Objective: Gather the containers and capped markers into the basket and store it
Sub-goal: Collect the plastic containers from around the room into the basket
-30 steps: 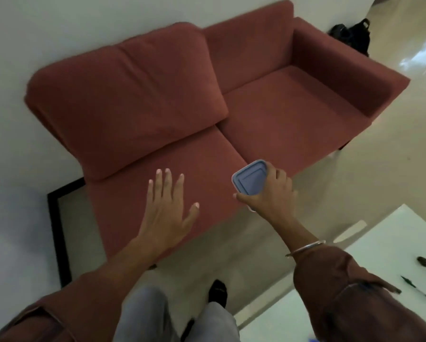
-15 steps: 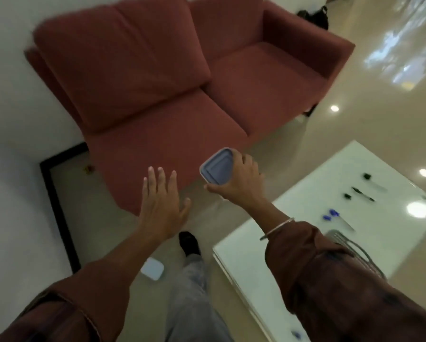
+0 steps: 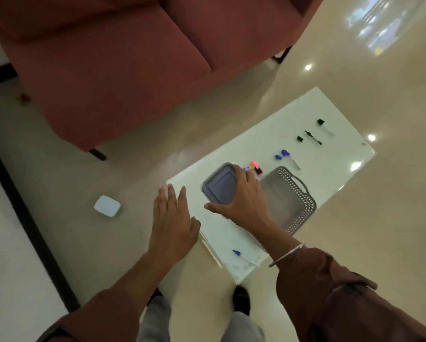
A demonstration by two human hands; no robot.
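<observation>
Landmark: the white table (image 3: 313, 114), set slantwise on glossy beige floor (image 3: 379, 218). Beyond the table's far long edge stands a red sofa (image 3: 123, 70), a strip of floor between them.

Right hand (image 3: 244, 201) grips one grey-blue lidded container (image 3: 219, 187), fingers curled over its far edge and thumb along its near edge; container is lid-up over the table's near-left part, just left of the basket. Whether it touches the tabletop cannot be told. Left hand (image 3: 173, 223) is empty, fingers straight and spread, palm down, over the table's near-left edge.

One grey perforated basket (image 3: 291, 201) lies on the table, handle (image 3: 302, 183) toward the far end, long axis running roughly along the table's length. The right wrist crosses in front of its near-left corner.

Counted on the table:
- one pink highlighter (image 3: 256, 167), just beyond the container, partly hidden by the fingers
- one blue marker (image 3: 291, 159) beside one loose blue cap (image 3: 278, 157), past the basket's handle
- one black marker (image 3: 313, 137), long axis slanting toward the far end, beside one loose black cap (image 3: 299, 138)
- one more black-capped item (image 3: 324, 125), farthest along, body too pale to make out
- one blue pen (image 3: 245, 257) at the near end, tip toward the left edge

Off the table's left side, one second white container (image 3: 107, 206) sits on the floor, well apart.
</observation>
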